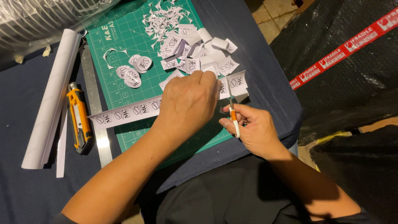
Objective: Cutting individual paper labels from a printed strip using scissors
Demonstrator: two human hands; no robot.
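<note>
Nearest the camera, the right hand was closed around a pair of small scissors with orange-and-white handles, the blades pointing far and meeting the paper strip. Just to its left, the left hand lay palm down with its fingers pinched together on that strip, a long white band printed with repeated oval marks that ran leftward across the green cutting mat. Left of the mat, on the dark blue cloth, lay a metal ruler, an orange utility knife and a rolled white sheet. Farther off on the mat sat a few cut oval labels, then a heap of cut pieces, with tiny white trimmings beyond.
</note>
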